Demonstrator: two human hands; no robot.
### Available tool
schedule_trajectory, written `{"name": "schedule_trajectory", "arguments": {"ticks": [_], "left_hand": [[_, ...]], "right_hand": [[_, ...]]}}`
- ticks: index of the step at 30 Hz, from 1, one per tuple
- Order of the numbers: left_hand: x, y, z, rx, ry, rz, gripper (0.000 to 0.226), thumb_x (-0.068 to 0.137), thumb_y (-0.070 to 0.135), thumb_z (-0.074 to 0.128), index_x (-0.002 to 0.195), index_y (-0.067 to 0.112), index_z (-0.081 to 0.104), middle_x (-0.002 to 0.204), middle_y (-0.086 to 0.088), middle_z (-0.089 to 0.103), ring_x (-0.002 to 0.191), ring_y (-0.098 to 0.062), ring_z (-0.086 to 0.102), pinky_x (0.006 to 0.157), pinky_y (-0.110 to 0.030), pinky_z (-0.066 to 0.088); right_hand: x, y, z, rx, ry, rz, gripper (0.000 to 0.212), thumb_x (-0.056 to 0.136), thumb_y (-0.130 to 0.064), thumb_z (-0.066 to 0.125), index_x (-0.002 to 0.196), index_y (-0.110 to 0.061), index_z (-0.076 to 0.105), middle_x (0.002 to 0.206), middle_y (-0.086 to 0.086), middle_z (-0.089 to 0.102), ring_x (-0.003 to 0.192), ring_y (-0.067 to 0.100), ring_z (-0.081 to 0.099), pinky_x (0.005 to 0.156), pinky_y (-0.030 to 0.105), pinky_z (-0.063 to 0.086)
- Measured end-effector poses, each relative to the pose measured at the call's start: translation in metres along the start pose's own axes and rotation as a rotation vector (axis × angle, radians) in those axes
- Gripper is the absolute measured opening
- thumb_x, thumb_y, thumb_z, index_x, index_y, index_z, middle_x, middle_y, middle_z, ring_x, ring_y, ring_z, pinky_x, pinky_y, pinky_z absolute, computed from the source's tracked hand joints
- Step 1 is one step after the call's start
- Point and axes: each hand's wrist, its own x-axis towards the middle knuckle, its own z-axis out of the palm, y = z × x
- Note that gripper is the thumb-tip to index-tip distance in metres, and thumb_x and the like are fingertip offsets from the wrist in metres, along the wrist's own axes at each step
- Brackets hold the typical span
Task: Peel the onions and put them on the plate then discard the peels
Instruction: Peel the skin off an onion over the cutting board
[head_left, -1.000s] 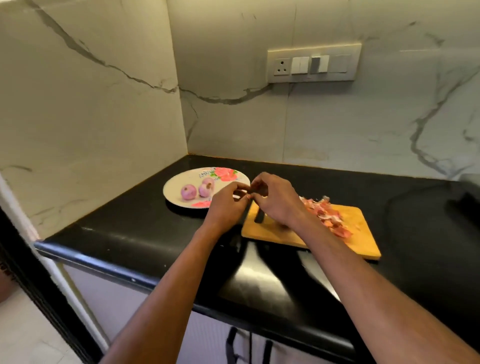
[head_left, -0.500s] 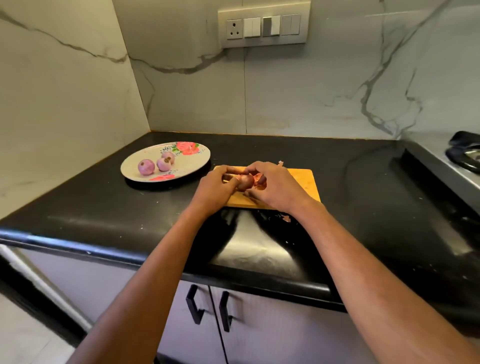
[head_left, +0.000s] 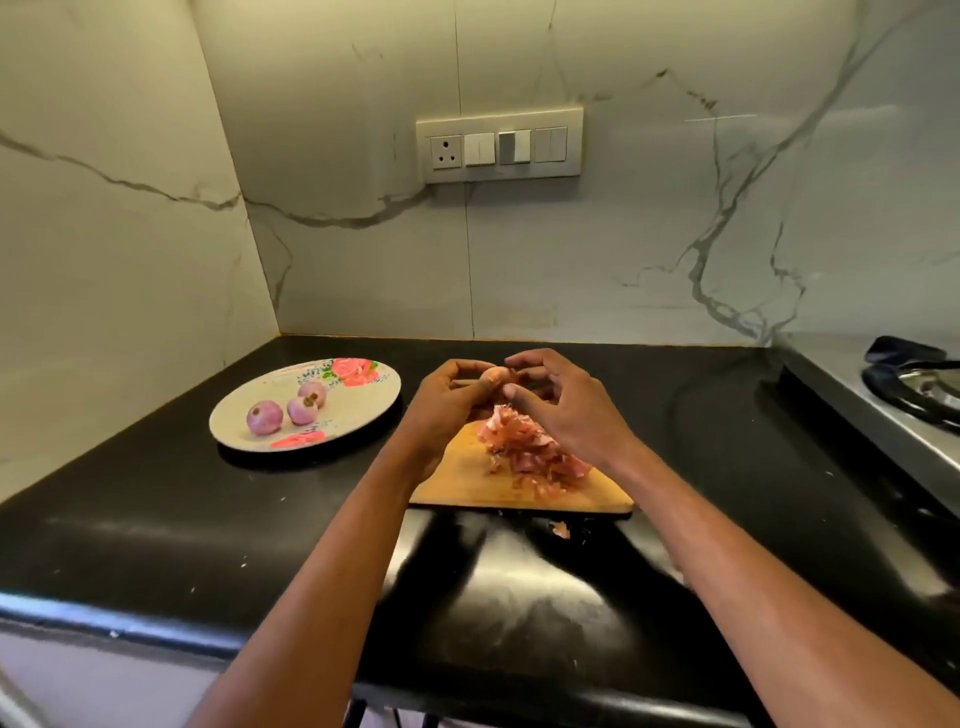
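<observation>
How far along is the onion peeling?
Done: three peeled onions lie on the plate. In hand: the left hand holds another onion while the right hand works at it. Left: plating that onion and discarding the peels heaped on the cutting board.

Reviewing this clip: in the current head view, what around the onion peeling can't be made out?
- Onion in the left hand: mostly hidden by fingers; how much skin remains is unclear.
- Right hand: whether its fingertips pinch a peel is too small to tell.
- Cutting board: far end covered by both hands and the peel pile.
- Stove: cut off by the right edge.
</observation>
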Motion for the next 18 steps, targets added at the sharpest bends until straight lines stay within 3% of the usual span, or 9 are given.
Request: {"name": "schedule_trajectory", "arguments": {"ticks": [4, 10, 14, 18], "left_hand": [[0.023, -0.007, 0.015, 0.062, 0.029, -0.013, 0.029, 0.098, 0.03, 0.061, 0.122, 0.012, 0.059, 0.113, -0.01, 0.07, 0.098, -0.019, 0.07, 0.071, -0.024, 0.055], [0.046, -0.012, 0.028, -0.041, 0.122, -0.015, 0.044, 0.094, 0.046, 0.062, 0.119, 0.011, 0.054, 0.106, -0.011, 0.069, 0.087, -0.017, 0.072, 0.065, -0.022, 0.057], [0.05, -0.019, 0.029, -0.07, 0.127, -0.02, 0.048, 0.092, 0.048, 0.064, 0.12, 0.011, 0.051, 0.107, -0.012, 0.068, 0.094, -0.021, 0.071, 0.075, -0.028, 0.059], [0.046, -0.017, 0.023, -0.09, 0.065, -0.016, 0.048, 0.093, 0.044, 0.063, 0.124, 0.01, 0.049, 0.108, -0.014, 0.068, 0.095, -0.023, 0.068, 0.084, -0.034, 0.057]], "right_hand": [[0.002, 0.014, -0.004, 0.089, 0.06, 0.008, 0.034, 0.086, -0.039, 0.078, 0.117, -0.03, 0.067, 0.113, -0.014, 0.071, 0.097, 0.004, 0.07, 0.086, 0.025, 0.059], [0.023, 0.027, 0.007, 0.071, 0.172, -0.018, 0.032, 0.086, -0.02, 0.079, 0.116, -0.025, 0.07, 0.111, -0.008, 0.071, 0.091, 0.003, 0.071, 0.08, 0.021, 0.06], [0.031, 0.035, 0.012, -0.03, 0.181, -0.084, 0.025, 0.087, -0.012, 0.077, 0.11, -0.021, 0.071, 0.106, -0.005, 0.072, 0.093, 0.005, 0.07, 0.083, 0.023, 0.06], [0.03, 0.035, 0.007, 0.056, 0.203, -0.06, 0.01, 0.088, -0.013, 0.077, 0.095, -0.019, 0.073, 0.094, -0.008, 0.074, 0.09, 0.003, 0.071, 0.084, 0.027, 0.06]]}}
